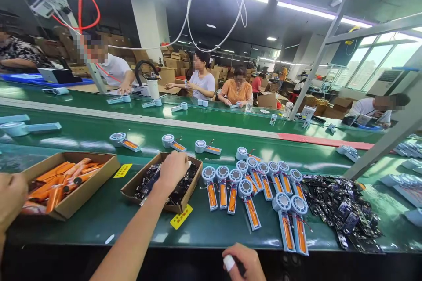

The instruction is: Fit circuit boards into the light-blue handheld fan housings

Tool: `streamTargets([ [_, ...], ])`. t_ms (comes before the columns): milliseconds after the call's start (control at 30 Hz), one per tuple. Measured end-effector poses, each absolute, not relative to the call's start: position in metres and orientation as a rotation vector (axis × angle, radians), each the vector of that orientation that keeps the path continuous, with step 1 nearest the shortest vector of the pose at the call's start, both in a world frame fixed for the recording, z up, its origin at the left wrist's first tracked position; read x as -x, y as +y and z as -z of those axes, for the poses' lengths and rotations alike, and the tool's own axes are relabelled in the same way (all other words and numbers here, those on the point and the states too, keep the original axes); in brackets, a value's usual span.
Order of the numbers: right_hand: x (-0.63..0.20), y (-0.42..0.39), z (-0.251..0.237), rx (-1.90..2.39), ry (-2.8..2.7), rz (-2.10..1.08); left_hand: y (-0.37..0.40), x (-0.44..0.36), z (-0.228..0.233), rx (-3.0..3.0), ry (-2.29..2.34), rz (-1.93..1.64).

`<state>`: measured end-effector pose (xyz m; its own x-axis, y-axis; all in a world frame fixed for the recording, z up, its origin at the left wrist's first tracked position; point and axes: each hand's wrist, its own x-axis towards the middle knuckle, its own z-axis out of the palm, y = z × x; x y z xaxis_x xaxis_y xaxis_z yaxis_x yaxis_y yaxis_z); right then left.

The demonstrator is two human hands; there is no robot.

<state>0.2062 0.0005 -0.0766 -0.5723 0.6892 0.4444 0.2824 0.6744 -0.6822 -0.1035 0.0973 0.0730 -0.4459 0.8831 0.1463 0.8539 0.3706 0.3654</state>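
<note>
My left hand (pixel 174 170) reaches into a cardboard box (pixel 193 184) of small black circuit boards (pixel 145 181), its fingers bent down and partly hidden; anything in them cannot be made out. Low at the table's front edge is my right hand (pixel 244 264), loosely curled with a gap between its digits and nothing visible in it. A white cover wraps one of its fingertips. Beyond it lie several light-blue handheld fan halves (pixel 245 189) with orange batteries in their handles and thin wires. A loose heap of circuit boards (pixel 344 213) sits to their right.
Another person's hand (pixel 11 197) is at the left edge beside a cardboard box (pixel 89 193) of orange batteries (pixel 62 180). More fan parts (pixel 207 147) rest on the green belt (pixel 224 138). Co-workers sit across the line. A metal post (pixel 379 140) slants at right.
</note>
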Motion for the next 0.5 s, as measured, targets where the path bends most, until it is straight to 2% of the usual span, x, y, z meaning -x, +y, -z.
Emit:
streamTargets([
  [200,-0.145,0.048,0.004,1.019,-2.138,-0.488,0.067,0.111,-0.099,-1.54,2.314,-1.11],
  [233,-0.131,0.059,-0.003,1.083,-2.222,-0.403,0.056,0.105,-0.096,-1.41,2.158,-1.377],
  [300,-0.106,0.08,-0.013,1.262,-2.381,-0.247,0.032,0.09,-0.081,-1.124,1.989,-1.62],
  [400,-0.084,0.1,-0.016,1.468,-2.537,-0.203,0.003,0.06,-0.04,-0.792,1.78,-1.599],
  [500,-0.086,0.103,-0.012,1.481,-2.621,-0.27,-0.014,0.037,0.005,-0.655,1.559,-1.582],
])
